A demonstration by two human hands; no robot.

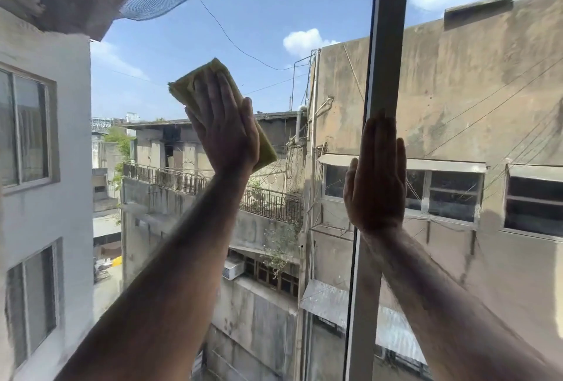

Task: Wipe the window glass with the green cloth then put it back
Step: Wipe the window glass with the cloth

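My left hand (224, 128) presses flat on a folded yellow-green cloth (190, 80) against the window glass (268, 30), fingers pointing up and to the left. The cloth shows above the fingertips and again below the thumb side of the hand. My right hand (376, 176) lies flat and bare, fingers together and pointing up, against the grey vertical window frame bar (388, 45). It holds nothing.
Through the glass are concrete buildings, a railed balcony, hanging cables and blue sky. A second pane (487, 106) lies right of the frame bar. A white wall with windows stands outside at the left.
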